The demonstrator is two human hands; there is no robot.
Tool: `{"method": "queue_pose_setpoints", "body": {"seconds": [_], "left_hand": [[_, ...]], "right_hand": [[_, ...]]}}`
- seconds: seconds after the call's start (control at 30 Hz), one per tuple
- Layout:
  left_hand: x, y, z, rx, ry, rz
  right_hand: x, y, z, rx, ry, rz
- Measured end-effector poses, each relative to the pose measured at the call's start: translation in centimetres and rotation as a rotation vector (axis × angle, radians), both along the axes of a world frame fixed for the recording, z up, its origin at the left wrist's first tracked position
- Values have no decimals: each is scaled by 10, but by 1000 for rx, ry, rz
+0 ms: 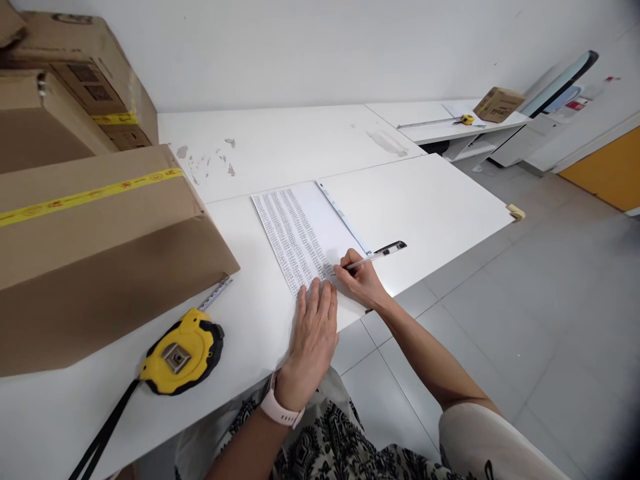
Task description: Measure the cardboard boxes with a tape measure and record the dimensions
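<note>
On wht tbl | R hand gripping pen | L hand flat on sheet | txt cols illegible

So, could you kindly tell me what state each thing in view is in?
Pen: gripped by the right hand, writing end down by the sheet.
Sheet: flat, partly covered in rows of small characters, partly blank.
Left hand: laid flat at the sheet's near edge.
Nearer tape measure: lying down, some blade out.
Nearest carton: shut, taped across.
Watch strap: worn behind the left hand.
</note>
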State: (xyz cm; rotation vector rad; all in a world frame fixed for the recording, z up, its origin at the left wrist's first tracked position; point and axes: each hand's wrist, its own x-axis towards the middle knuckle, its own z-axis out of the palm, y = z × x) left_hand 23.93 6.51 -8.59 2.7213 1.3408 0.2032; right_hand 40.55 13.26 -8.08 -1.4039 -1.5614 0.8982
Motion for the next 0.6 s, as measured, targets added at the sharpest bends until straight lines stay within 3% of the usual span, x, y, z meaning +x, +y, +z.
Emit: {"method": "queue_pose_setpoints", "body": {"seconds": [0.6], "left_hand": [[1, 1, 3, -39, 13, 3]], "right_hand": [[-3, -1, 0, 3, -10, 15]]}}
